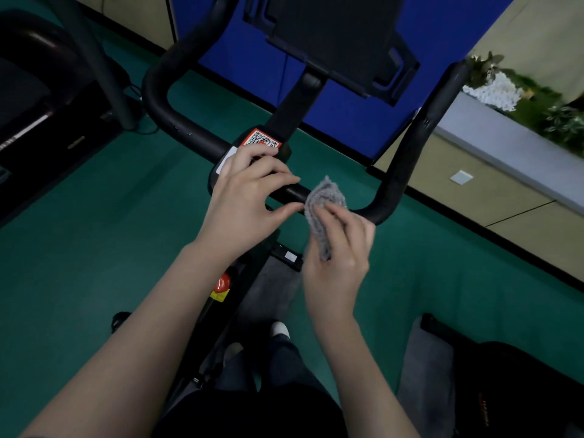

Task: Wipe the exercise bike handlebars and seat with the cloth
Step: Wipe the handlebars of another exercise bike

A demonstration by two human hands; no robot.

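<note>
The black U-shaped handlebars (407, 153) of the exercise bike fill the middle of the view, with a QR sticker (263, 141) at the centre clamp. A small grey cloth (324, 205) lies bunched against the cross bar just right of centre. My right hand (339, 257) grips the cloth from below, thumb on top of it. My left hand (246, 197) hovers over the centre clamp with fingers spread and relaxed, its fingertips close to the cloth; I cannot tell whether they touch it. The seat is hidden below my arms.
A black tablet holder (335, 36) rises above the bars. A red knob (221, 284) sits on the frame under my left wrist. A treadmill (38, 99) stands at left, another machine (493, 377) at lower right, and a planter ledge (518, 99) at right. The floor is green.
</note>
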